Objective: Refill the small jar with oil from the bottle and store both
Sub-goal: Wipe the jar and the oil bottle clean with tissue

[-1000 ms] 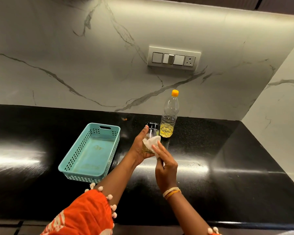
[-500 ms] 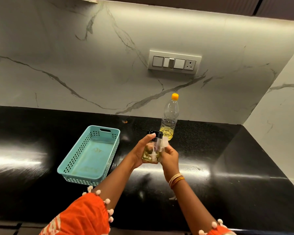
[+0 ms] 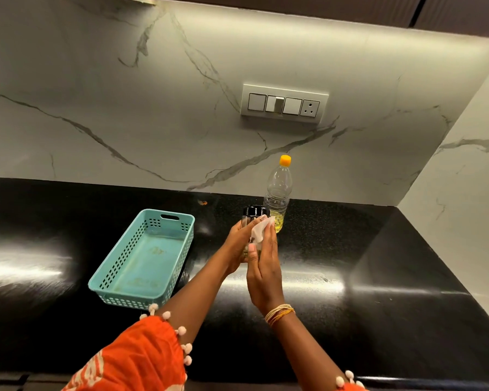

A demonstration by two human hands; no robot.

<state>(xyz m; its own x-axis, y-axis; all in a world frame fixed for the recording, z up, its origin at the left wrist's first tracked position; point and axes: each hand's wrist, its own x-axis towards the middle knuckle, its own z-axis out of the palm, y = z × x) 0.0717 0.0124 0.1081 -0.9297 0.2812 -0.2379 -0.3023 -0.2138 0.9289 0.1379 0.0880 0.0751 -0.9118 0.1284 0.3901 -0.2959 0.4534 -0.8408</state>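
My left hand (image 3: pixel 239 244) holds a small glass jar (image 3: pixel 255 215) with a black lid, upright above the black counter. Most of the jar's glass is hidden by my hands. My right hand (image 3: pixel 264 266) presses a white tissue (image 3: pixel 259 231) against the jar's right side. Just behind the jar stands a clear plastic oil bottle (image 3: pixel 277 193) with an orange cap, upright near the wall, with a little yellow oil at its bottom.
An empty teal plastic basket (image 3: pixel 112 273) lies on the black counter (image 3: pixel 378 277) to the left of my hands. A marble wall with a switch panel (image 3: pixel 284 104) runs behind. A side wall closes off the counter on the right.
My right hand has shifted around the jar with the tissue, from the jar's front to its right side. The jar stays in my left hand. The bottle and basket have not moved.
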